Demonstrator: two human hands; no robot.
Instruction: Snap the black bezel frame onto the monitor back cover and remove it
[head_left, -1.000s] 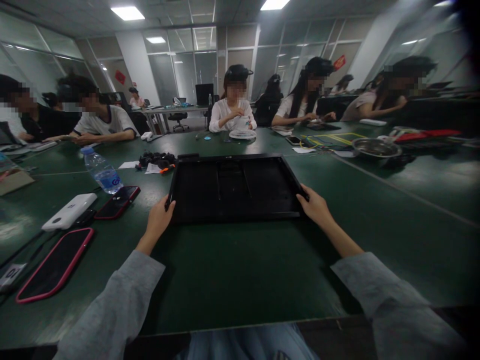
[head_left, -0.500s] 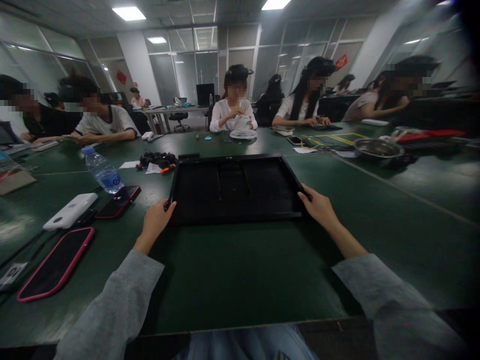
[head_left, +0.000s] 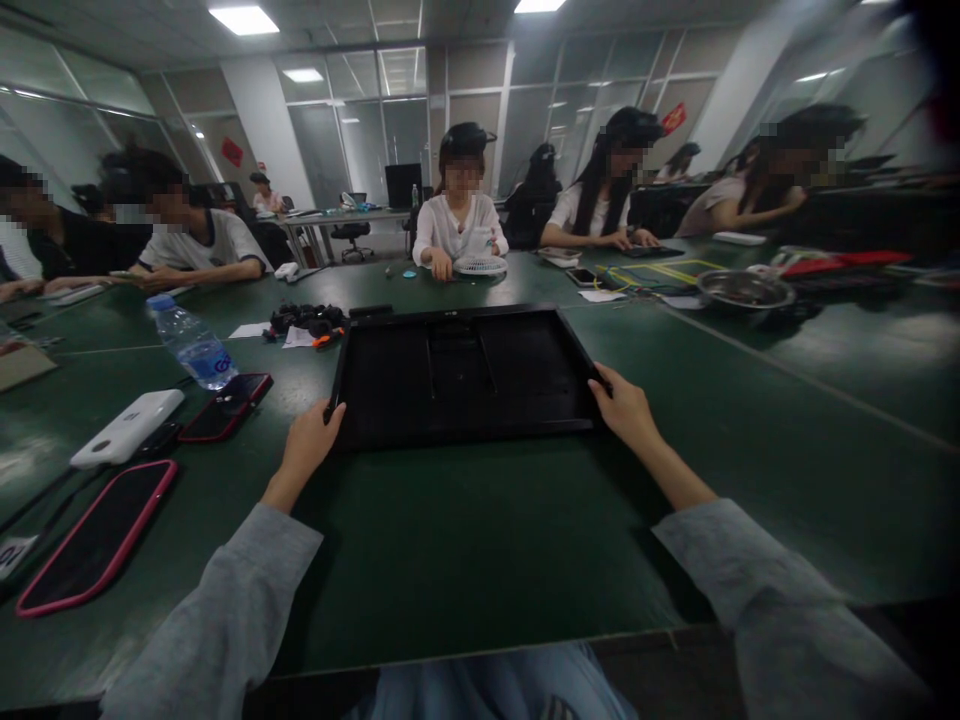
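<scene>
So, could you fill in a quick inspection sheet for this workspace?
Surface: green table, glossy in places.
Job's things: black tray-like panel, held in both hands.
Clutter: bottle, red-edged phone, pink-edged phone and white device at left; metal bowl farther off at right.
Grippers: bare hands; left hand and right hand each grip one side edge of the panel.
Cables: dark cable at left, near the white device.
Surroundings: co-workers seated across the table; ceiling light on.

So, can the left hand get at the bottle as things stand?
Probably, after letting go: the left hand grips the black panel, but only a flat phone seems to lie between that hand and the bottle.
</scene>
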